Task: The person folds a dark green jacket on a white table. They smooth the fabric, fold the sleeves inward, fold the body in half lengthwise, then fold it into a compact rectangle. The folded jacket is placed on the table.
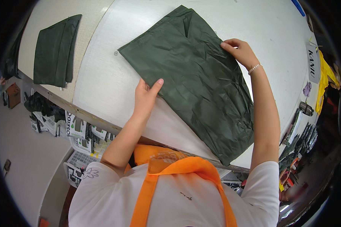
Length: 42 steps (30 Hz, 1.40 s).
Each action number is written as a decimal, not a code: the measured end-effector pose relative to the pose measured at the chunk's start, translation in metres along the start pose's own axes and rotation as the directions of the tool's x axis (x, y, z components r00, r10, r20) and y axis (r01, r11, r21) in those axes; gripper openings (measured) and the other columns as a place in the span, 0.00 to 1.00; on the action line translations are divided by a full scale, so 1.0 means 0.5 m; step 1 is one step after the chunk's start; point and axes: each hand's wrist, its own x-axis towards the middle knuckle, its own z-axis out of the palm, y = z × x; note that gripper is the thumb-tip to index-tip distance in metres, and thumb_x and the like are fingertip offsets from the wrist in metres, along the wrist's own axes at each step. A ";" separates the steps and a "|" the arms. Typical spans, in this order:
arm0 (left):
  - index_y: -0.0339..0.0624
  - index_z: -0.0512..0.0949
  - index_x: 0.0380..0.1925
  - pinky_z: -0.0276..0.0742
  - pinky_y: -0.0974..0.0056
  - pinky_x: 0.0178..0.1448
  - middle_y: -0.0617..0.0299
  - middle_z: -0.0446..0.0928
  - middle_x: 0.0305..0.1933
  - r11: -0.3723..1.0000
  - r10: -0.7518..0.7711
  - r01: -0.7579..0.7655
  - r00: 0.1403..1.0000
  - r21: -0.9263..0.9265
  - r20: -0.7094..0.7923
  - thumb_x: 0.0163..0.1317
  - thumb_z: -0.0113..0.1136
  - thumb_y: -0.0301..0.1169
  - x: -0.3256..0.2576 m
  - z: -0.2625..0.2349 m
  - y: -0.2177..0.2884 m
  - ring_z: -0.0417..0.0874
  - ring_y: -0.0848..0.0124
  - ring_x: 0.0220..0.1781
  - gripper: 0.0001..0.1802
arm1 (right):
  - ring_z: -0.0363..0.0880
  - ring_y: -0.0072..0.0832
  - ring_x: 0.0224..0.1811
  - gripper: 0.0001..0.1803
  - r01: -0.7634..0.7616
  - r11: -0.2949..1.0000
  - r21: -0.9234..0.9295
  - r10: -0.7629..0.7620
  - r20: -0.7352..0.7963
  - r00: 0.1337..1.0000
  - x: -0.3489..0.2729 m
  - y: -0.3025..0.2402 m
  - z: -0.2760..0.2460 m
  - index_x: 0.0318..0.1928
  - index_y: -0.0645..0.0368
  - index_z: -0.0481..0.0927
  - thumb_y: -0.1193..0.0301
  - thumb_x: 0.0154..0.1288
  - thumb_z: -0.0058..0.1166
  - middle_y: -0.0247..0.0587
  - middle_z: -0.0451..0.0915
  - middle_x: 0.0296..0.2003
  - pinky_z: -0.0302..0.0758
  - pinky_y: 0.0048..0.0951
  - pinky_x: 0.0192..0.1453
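A large piece of dark green folded fabric [185,72], smooth and slightly shiny like rainwear, lies slantwise on the white table in front of me. Its left part is fairly flat, while wrinkles run down the right side. My left hand [147,94] is closed on the near left edge, thumb on top and the other fingers partly hidden. At the far right edge, my right hand [241,52] pinches the fabric between thumb and fingers. The lower corner of the fabric reaches the table's near edge.
Another dark green folded fabric [55,53] lies on the cream table section at left. White baskets [75,170] with packaged goods stand below the table's edge. Yellow material [324,81], a dark roundish object [306,108] and dark green packets [308,138] are at right.
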 end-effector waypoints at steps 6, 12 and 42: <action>0.33 0.66 0.57 0.69 0.65 0.57 0.57 0.73 0.55 0.975 -0.205 0.209 0.976 -0.070 0.068 0.63 0.57 0.28 0.005 0.017 0.030 0.74 0.67 0.55 0.23 | 0.77 0.23 0.35 0.22 -0.114 0.993 0.036 0.102 0.228 0.968 0.021 -0.005 0.007 0.40 0.65 0.82 0.56 0.57 0.61 0.37 0.81 0.33 0.72 0.25 0.45; 0.33 0.65 0.58 0.65 0.64 0.61 0.55 0.71 0.58 1.000 0.018 -0.020 0.995 0.024 0.100 0.61 0.58 0.26 -0.026 0.047 0.062 0.71 0.67 0.57 0.25 | 0.77 0.22 0.27 0.21 -0.025 0.959 0.284 -0.017 0.144 0.989 -0.030 -0.060 -0.033 0.34 0.65 0.83 0.58 0.50 0.67 0.36 0.81 0.27 0.73 0.23 0.37; 0.27 0.44 0.67 0.57 0.51 0.70 0.40 0.55 0.69 0.532 -0.338 0.750 0.614 -0.393 0.713 0.65 0.45 0.52 -0.191 0.048 0.187 0.61 0.53 0.69 0.45 | 0.74 0.17 0.33 0.25 0.247 0.942 0.227 -0.306 0.283 0.909 -0.223 -0.151 -0.244 0.35 0.63 0.78 0.50 0.58 0.57 0.31 0.78 0.31 0.72 0.20 0.40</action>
